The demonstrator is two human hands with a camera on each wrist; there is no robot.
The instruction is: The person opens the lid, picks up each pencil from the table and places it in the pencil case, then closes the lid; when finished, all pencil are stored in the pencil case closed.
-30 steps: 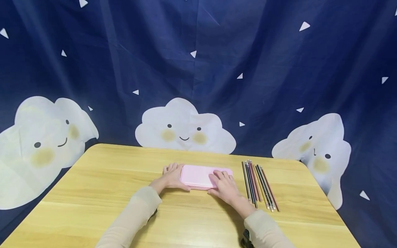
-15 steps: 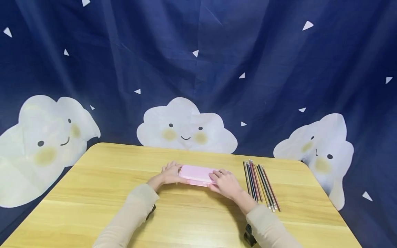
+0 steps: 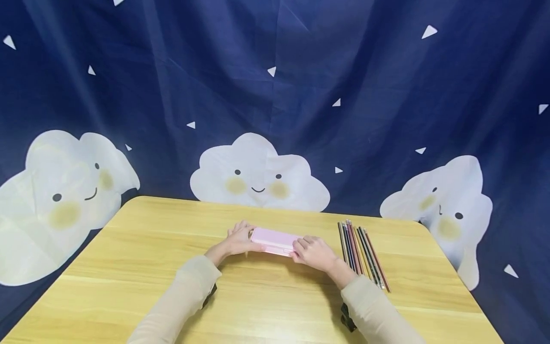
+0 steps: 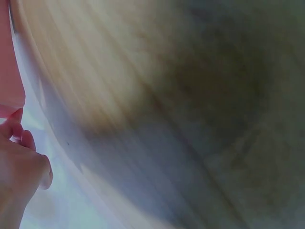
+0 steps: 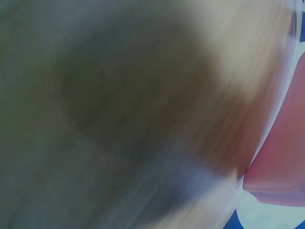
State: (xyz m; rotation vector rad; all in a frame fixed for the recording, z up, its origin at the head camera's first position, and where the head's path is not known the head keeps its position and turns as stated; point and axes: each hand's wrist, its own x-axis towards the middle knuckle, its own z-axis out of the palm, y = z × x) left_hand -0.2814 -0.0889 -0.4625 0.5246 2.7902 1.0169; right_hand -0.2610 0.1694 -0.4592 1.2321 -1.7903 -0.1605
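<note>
A pink pencil case [image 3: 275, 239] is held between both hands above the middle of the table, its front side facing me. My left hand [image 3: 238, 240] grips its left end, with the thumb along the front. At the right end, my right hand [image 3: 315, 253] pinches the case with curled fingers. In the left wrist view, fingertips of the left hand [image 4: 21, 160] touch the lower edge of the case [image 4: 9, 67]. The right wrist view has the case [image 5: 281, 157] at its right edge; no fingers show there.
Several pencils [image 3: 364, 253] lie loosely side by side on the wooden table [image 3: 266, 306], just right of the right hand. Behind the table's far edge hangs a dark blue curtain [image 3: 301, 119] printed with clouds.
The pencil case has come up off the table and tilted, so more of its front side shows. My right hand's fingers have moved from its top to its right end. The pencils stay put.
</note>
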